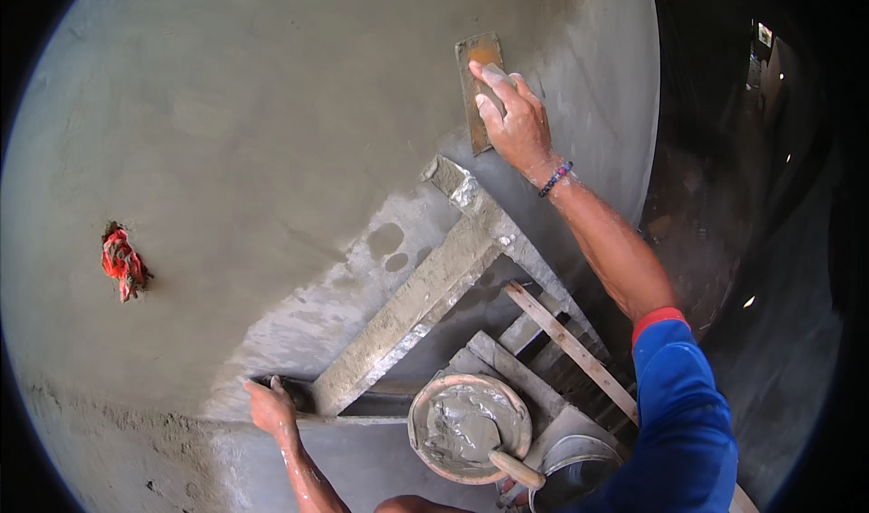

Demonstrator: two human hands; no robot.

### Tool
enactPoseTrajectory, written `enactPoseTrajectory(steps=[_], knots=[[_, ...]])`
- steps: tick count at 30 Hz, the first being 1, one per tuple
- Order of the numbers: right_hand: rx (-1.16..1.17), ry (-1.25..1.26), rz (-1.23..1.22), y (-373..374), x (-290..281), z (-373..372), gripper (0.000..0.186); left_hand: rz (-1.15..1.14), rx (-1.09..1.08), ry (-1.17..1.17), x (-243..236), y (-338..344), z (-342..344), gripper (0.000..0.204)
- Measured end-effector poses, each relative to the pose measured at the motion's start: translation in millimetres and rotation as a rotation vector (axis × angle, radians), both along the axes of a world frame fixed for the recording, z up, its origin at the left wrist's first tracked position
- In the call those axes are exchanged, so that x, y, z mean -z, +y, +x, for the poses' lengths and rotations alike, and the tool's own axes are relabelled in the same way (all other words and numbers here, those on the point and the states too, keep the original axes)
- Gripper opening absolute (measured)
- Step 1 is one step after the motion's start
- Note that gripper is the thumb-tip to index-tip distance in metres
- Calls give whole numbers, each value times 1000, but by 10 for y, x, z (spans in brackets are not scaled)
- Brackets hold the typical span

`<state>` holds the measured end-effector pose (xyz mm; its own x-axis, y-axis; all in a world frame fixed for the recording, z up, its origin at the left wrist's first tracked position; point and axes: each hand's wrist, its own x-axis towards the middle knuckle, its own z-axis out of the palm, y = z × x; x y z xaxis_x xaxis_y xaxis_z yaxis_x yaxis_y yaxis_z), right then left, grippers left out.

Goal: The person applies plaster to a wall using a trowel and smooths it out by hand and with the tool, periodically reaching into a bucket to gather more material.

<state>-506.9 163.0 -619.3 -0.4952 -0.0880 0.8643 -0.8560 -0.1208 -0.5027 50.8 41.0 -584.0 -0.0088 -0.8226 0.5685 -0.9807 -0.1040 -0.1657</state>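
Note:
My right hand (520, 119) grips a flat rectangular plastering float (480, 137), pressing its face against the wet grey plaster wall (244, 105). The fingers wrap over the float's back, and a beaded bracelet circles the wrist. Low on the left, my left hand (272, 412) is closed at a dark object (297, 395) beside the foot of a mortar-caked beam (416, 305); what exactly it grips is partly hidden. Below the beam stands a round bucket (418, 450) of wet grey mortar (457, 422). A tool with a wooden handle (516, 469) leans out of it.
The beam joins a slanting crosspiece (493, 219) between my arms. A thin wooden strip (570, 345) and stacked planks lie at lower right, by a second bucket (579, 450). Red crumpled plastic (123, 261) sticks out of the wall at left. Beyond the wall's right edge it is dark.

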Motion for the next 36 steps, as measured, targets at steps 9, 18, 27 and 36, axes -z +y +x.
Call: enactPoseTrajectory(steps=[9,18,27,36], knots=[[12,-72,144,157,776,-267,50,72,-39,16,-119,12,-47,56],[-34,-15,522,314,1185,50,51,123,-28,17,-161,-48,-71,52],[-696,-946,676,2018,1375,56,45,106,-38,-42,-29,-80,27,53],[-1445,-1295,991,2431,784,1215,88,130,-68,-29,-161,-282,151,63]])
